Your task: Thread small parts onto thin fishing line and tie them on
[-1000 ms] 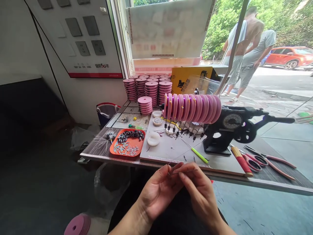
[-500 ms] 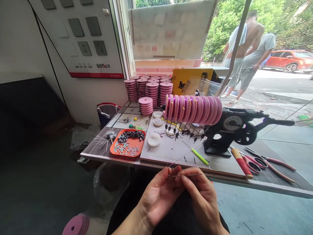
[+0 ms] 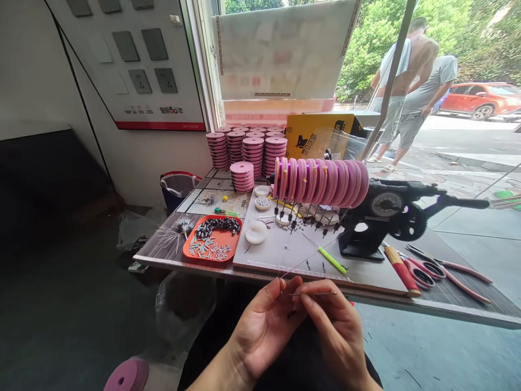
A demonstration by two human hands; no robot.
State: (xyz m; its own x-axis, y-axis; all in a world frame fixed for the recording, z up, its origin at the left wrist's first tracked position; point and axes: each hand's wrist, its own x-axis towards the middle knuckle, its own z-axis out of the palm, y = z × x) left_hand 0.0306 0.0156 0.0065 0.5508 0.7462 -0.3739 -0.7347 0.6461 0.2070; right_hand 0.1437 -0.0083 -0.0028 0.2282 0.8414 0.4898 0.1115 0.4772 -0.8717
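Observation:
Both my hands meet just below the table's front edge. My left hand (image 3: 264, 326) has its fingers curled, thumb and forefinger pinched at a thin line I can barely see. My right hand (image 3: 336, 331) pinches a thin needle-like tool (image 3: 315, 294) that lies level between the two hands. Above them on the table a row of pink spools (image 3: 321, 182) sits on the shaft of a black hand-crank winder (image 3: 386, 217). Small black weights (image 3: 301, 220) hang under the spools.
An orange tray (image 3: 211, 243) of small parts sits at the left. Stacks of pink spools (image 3: 248, 149) and a yellow box (image 3: 319, 133) stand at the back. Red scissors (image 3: 425, 269), pliers and a green-handled tool (image 3: 331, 259) lie right. Two people walk outside the window.
My hands have dropped slightly lower and the thin tool has turned from slanted to level. The view shifted a little; the table items stay in place.

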